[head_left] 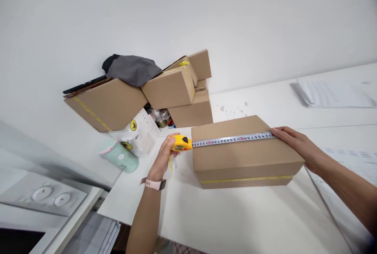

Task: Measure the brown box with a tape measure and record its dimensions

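A brown cardboard box (pixel 244 159) lies in front of me, with a strip of yellow tape along its near side. My left hand (pixel 163 152) is closed around a yellow tape measure (pixel 181 143) just off the box's left end. The silver blade (pixel 229 140) stretches across the top of the box to the right. At the right end, my right hand (pixel 297 144) presses the blade's tip against the box, its fingers partly hidden behind the edge. A yellow strap hangs from the tape measure's case.
Several cardboard boxes (pixel 169 87) are stacked against the wall, with a grey cloth item (pixel 132 69) on top. A mint-green cup (pixel 122 158) stands at the left by a white avocado-print package (pixel 143 134). Papers (pixel 332 93) lie at the back right. A white appliance with dials (pixel 44 195) is lower left.
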Motion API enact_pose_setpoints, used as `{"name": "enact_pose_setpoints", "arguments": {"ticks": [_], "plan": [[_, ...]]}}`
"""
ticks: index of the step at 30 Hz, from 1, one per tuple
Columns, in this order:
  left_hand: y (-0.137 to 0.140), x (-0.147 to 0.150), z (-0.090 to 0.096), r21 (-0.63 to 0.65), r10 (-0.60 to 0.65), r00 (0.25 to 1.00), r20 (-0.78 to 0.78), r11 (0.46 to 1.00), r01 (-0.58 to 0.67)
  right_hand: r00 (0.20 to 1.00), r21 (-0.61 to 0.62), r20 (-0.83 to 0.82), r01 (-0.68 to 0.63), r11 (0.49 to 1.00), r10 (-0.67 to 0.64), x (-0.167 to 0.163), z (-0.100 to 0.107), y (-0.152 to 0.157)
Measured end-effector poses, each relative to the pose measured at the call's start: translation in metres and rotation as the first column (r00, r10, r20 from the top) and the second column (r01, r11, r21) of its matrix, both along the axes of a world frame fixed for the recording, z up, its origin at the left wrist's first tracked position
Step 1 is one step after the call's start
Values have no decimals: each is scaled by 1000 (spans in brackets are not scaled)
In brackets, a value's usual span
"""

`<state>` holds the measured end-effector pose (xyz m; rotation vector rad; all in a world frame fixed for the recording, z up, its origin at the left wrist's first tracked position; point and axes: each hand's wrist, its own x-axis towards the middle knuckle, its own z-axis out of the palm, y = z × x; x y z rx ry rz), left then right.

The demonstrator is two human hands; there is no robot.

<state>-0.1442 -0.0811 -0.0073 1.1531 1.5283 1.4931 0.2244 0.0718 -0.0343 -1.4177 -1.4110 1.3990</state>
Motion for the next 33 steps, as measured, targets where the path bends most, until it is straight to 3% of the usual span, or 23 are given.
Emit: {"name": "enact_pose_setpoints", "arguments": {"ticks": [4, 7, 10, 12, 15, 17, 19, 21, 22, 24, 27, 29, 33], "plan": [[2, 0, -1, -9, 4, 1000, -13, 1000, -5, 994, 46, 105, 5, 999, -10, 4, -1, 0], [-5, 4, 10, 3, 13, 999, -42, 1000, -13, 972, 138, 232, 3, 990, -35, 7, 0, 2], [-31, 17, 27, 3, 10, 996, -84, 1000, -10, 966, 257, 242, 24, 966, -88, 11, 8, 4], [-58, 33, 28, -31, -53, 996, -74, 998, 51, 973, 352, 171, 85, 932, -153, 11, 21, 6], [-93, 77, -2, -128, -301, 938, 171, 938, 324, 982, 448, 147, 38, 893, -116, -1, 45, 10], [-103, 117, -35, -244, -385, 821, 422, 824, 512, 965, 475, 253, -181, 861, 64, -20, 57, 16], [-101, 157, -61, -298, -306, 723, 619, 760, 577, 877, 471, 408, -441, 764, 254, -45, 63, 28], [-90, 187, -69, -224, -237, 612, 755, 783, 580, 777, 458, 541, -593, 663, 321, -71, 64, 44], [-84, 197, -66, -154, -242, 568, 787, 814, 560, 750, 452, 582, -620, 641, 314, -83, 62, 53], [-73, 205, -50, -18, -295, 513, 806, 854, 520, 734, 443, 614, -626, 642, 291, -99, 56, 68], [-65, 202, -28, 108, -395, 493, 775, 852, 512, 725, 403, 617, -625, 669, 306, -108, 45, 83], [-65, 202, -26, 112, -403, 492, 772, 848, 519, 717, 376, 609, -637, 672, 339, -105, 39, 86], [-72, 216, -42, 64, -336, 497, 801, 872, 486, 712, 361, 562, -669, 650, 421, -97, 34, 85]]}}
